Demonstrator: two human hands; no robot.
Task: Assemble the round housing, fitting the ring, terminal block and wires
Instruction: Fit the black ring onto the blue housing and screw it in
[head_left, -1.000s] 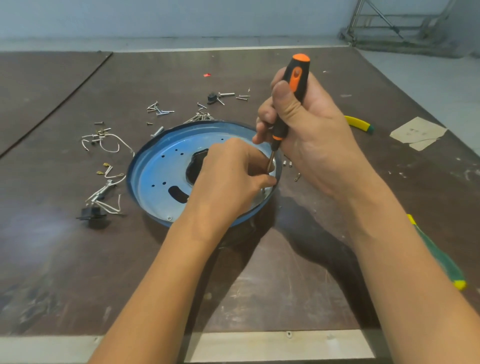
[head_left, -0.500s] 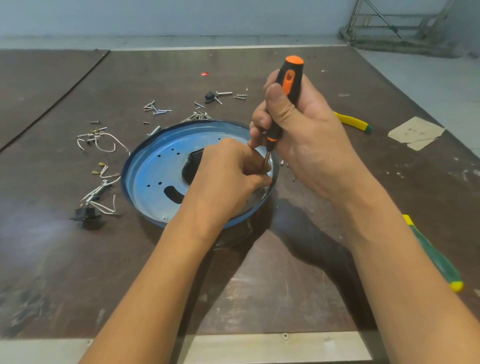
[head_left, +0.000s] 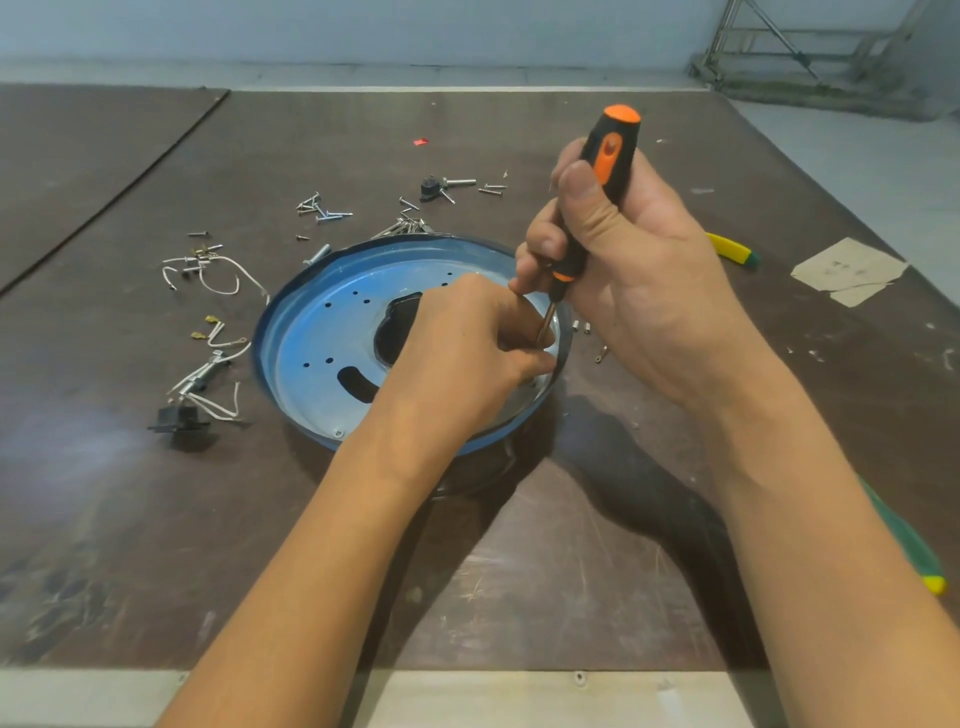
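Working at the round housing's (head_left: 311, 343) three o'clock: right hand (head_left: 639, 291) grasps the screwdriver (head_left: 605, 171), left hand's (head_left: 467, 353) hold is hidden; the tip may slip.

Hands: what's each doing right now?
Left hand: curled at the screwdriver tip over the housing; hold cannot be told.
Right hand: grips the screwdriver.
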